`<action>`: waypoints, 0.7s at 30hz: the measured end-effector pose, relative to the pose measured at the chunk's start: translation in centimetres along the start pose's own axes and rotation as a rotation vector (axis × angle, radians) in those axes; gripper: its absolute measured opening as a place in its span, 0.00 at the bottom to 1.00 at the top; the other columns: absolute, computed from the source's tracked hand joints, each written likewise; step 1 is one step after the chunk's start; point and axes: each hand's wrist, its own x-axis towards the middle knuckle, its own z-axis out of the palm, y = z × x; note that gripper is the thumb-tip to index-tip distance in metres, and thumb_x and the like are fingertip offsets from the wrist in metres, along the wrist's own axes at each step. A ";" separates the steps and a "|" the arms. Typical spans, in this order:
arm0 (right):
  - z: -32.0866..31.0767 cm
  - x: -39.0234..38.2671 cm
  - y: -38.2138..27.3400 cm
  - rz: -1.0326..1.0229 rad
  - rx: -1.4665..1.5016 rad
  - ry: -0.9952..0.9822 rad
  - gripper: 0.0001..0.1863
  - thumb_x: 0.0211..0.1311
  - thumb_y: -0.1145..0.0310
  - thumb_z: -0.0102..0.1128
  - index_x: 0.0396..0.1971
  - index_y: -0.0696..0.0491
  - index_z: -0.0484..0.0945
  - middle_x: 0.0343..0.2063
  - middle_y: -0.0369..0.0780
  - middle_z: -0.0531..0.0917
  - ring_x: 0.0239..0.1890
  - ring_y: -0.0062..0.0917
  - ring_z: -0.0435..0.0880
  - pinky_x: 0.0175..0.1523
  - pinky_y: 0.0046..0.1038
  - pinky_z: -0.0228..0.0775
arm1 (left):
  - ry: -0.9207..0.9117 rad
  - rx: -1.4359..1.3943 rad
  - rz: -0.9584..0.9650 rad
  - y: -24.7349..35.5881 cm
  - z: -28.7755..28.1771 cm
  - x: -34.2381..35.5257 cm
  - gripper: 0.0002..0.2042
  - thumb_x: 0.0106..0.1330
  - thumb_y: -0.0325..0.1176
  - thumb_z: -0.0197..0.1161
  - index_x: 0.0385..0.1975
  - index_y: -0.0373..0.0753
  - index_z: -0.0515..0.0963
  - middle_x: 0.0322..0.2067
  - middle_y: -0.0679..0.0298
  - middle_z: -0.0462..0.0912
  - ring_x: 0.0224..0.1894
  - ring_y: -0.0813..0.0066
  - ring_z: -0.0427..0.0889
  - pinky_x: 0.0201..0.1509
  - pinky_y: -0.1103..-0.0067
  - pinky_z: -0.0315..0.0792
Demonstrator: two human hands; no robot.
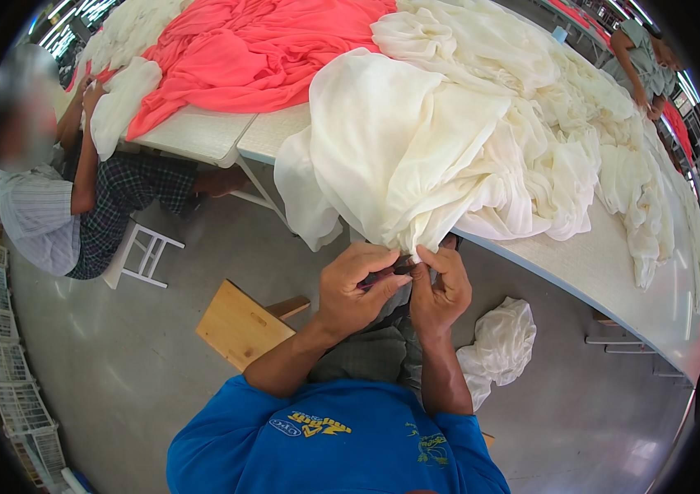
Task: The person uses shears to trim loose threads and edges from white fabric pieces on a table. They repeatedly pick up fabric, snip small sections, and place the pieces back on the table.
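Note:
Cream fabric [416, 156], thin and bunched, hangs over the near table edge and narrows to a gathered end at my fingers. My right hand [439, 290] is closed, pinching a small white edge of that cloth between thumb and forefinger. Just beside it, my left hand [358, 290] is curled around what look like small dark thread snips [403, 264], mostly hidden by the fingers. Their dark tip lies close to the pinched cloth. Both hands are in front of the table, above my lap.
Coral fabric [243, 62] is heaped on the white table [202, 132]. A person [45, 206] sits at left handling white cloth; another person [642, 70] is at far right. A wooden stool [243, 325] and a crumpled white cloth bundle [505, 342] are near me.

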 end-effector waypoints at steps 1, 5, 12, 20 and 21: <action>0.0 0.1 -0.1 -0.007 -0.002 0.004 0.13 0.54 0.84 0.70 0.40 0.56 0.86 0.32 0.41 0.83 0.31 0.24 0.81 0.36 0.21 0.71 | 0.006 0.019 0.017 0.1 0.0 0.1 0.18 0.54 0.20 0.75 0.45 0.33 0.81 0.37 0.57 0.83 0.32 0.79 0.80 0.32 0.83 0.73; 0.0 0.2 -0.2 -0.042 -0.030 0.004 0.13 0.53 0.85 0.70 0.39 0.56 0.86 0.32 0.41 0.83 0.31 0.24 0.81 0.35 0.21 0.71 | 0.022 0.066 0.055 0.4 0.1 0.3 0.18 0.53 0.21 0.76 0.44 0.34 0.81 0.37 0.57 0.83 0.31 0.77 0.81 0.31 0.83 0.74; -0.1 0.3 -0.5 -0.050 -0.038 -0.002 0.14 0.53 0.86 0.70 0.39 0.56 0.86 0.31 0.41 0.82 0.30 0.23 0.80 0.33 0.20 0.70 | 0.024 0.086 0.078 0.3 0.2 0.3 0.17 0.52 0.20 0.76 0.42 0.33 0.82 0.37 0.56 0.84 0.32 0.75 0.83 0.33 0.82 0.76; -0.1 0.1 -0.2 -0.068 -0.025 -0.004 0.14 0.53 0.86 0.70 0.39 0.57 0.85 0.32 0.41 0.82 0.30 0.22 0.80 0.33 0.19 0.69 | 0.025 0.092 0.082 0.2 0.2 0.3 0.15 0.54 0.21 0.76 0.42 0.33 0.82 0.36 0.55 0.84 0.32 0.75 0.83 0.33 0.82 0.76; -0.1 0.1 -0.2 -0.063 -0.023 -0.002 0.14 0.53 0.86 0.70 0.39 0.57 0.85 0.32 0.41 0.82 0.30 0.22 0.80 0.33 0.19 0.69 | 0.023 0.094 0.088 0.2 0.2 0.3 0.15 0.54 0.21 0.76 0.41 0.33 0.82 0.36 0.55 0.84 0.32 0.75 0.83 0.32 0.82 0.76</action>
